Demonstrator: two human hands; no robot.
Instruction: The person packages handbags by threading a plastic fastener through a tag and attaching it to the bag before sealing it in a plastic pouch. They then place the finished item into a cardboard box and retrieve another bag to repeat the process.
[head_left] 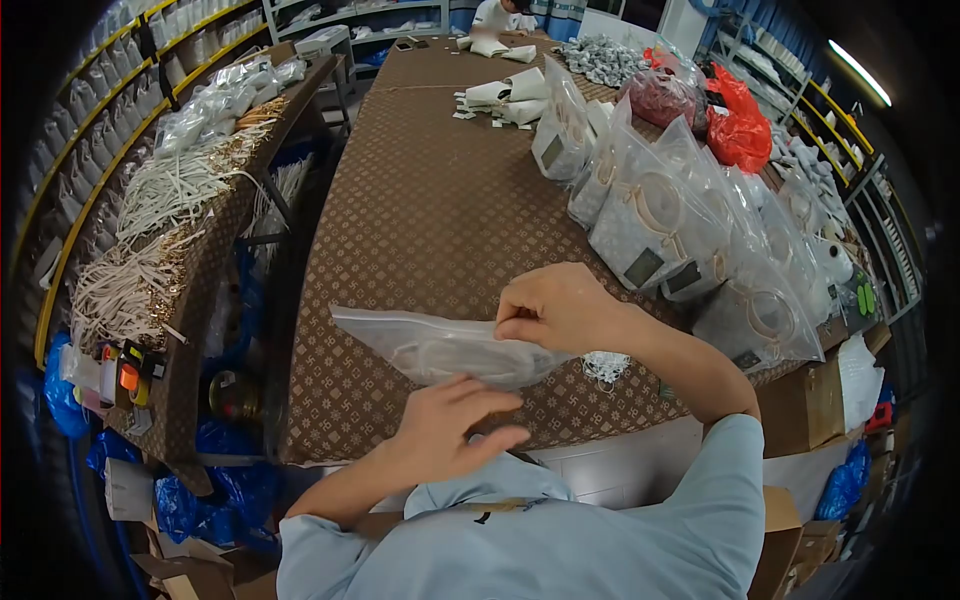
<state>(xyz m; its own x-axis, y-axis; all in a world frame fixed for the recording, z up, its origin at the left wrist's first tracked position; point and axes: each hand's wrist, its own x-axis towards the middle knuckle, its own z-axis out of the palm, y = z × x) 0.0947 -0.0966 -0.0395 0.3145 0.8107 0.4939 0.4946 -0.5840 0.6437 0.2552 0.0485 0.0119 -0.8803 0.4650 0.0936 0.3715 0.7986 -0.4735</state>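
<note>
A clear plastic zip bag (420, 345) with something pale and rounded inside stands near the front edge of the patterned brown table (430, 230). My right hand (548, 305) is closed in a pinch on the bag's top edge, toward its right end. My left hand (450, 420) is on the near side of the bag, fingers stretched and thumb apart, with the fingertips at or close to the plastic. Just right of the bag lies a small heap of white strings (605, 370).
Several filled clear bags (660, 225) crowd the table's right side, near a red plastic bag (738, 125). White pieces (510, 95) lie farther back. A person (492, 20) is at the far end. A side table at left carries bundled straps (135, 285).
</note>
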